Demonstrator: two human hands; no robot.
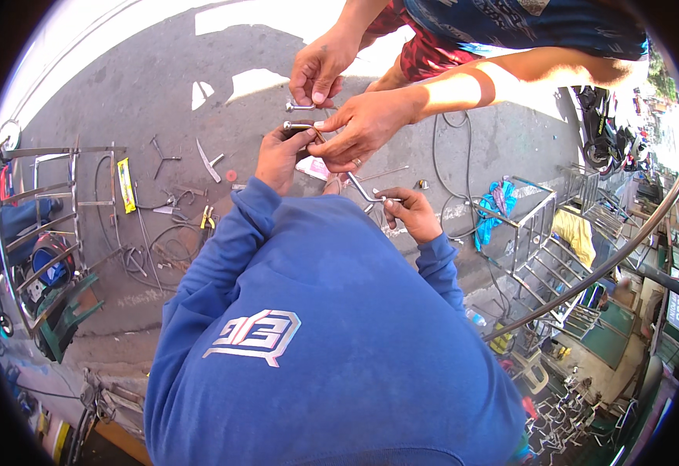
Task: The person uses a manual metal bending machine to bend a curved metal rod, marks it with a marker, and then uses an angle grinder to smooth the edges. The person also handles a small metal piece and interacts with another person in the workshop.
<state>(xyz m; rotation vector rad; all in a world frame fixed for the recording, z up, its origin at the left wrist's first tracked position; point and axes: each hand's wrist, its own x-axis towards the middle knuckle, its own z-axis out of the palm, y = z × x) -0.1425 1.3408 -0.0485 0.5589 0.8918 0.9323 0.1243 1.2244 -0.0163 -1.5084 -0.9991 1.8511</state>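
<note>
My left hand (281, 158), in a blue sleeve, is closed at the fingertips around a short shiny metal rod (299, 126) with a rounded end. A co-worker's hand (370, 124) meets it there and also touches the rod, so I cannot tell who bears it. The co-worker's other hand (324, 70) pinches a similar short rod (300, 107) just beyond. On the right, my right hand (413, 213) grips the end of a bent shiny metal rod (361, 188), which slants up and left toward the co-worker's fingers.
On the grey pavement at left lie yellow-handled pliers (208, 217), a yellow packet (126, 185), a three-armed metal piece (164, 157) and cables. Welded metal frames stand at left (75, 194) and right (529, 225). A turquoise cloth (496, 211) and a looped cable (435, 155) lie at right.
</note>
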